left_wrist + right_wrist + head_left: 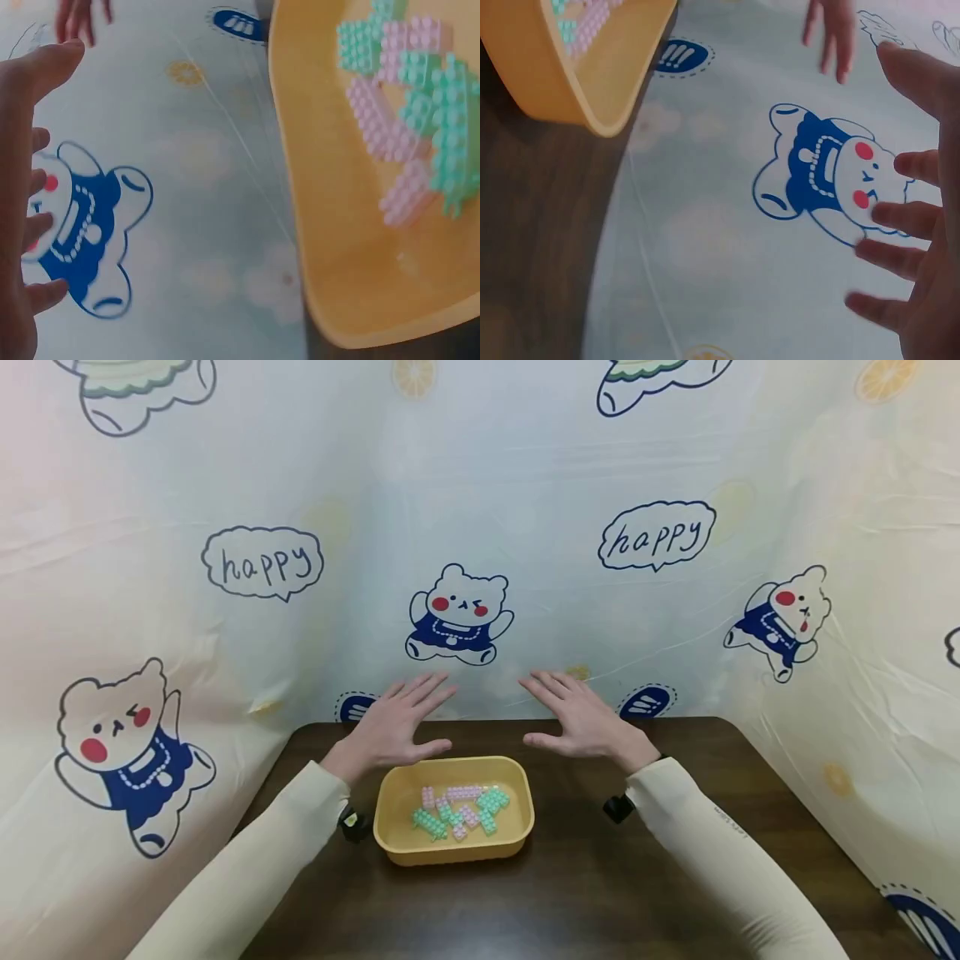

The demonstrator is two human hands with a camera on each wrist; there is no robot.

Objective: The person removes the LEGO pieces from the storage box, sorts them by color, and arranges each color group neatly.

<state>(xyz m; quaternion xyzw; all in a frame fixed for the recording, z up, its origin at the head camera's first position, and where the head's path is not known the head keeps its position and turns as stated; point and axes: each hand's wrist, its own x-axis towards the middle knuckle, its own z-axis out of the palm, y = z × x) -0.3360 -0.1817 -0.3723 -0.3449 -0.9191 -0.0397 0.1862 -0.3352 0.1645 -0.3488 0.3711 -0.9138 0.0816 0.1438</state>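
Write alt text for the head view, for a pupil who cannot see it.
A person's empty left hand and right hand are outstretched near a yellow tray of pink and green bricks on a dark table, before a bear-print cloth.

Head: from above, forward-down, farther off, whole tray [454, 853] | L wrist, R wrist: close, rolled sideways, facing backdrop [465, 477]; both share tray, backdrop.

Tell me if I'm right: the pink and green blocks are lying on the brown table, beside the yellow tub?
Not quite: the pink and green blocks are inside the yellow tub, not beside it on the brown table. The head view shows this. Your colours are all right.
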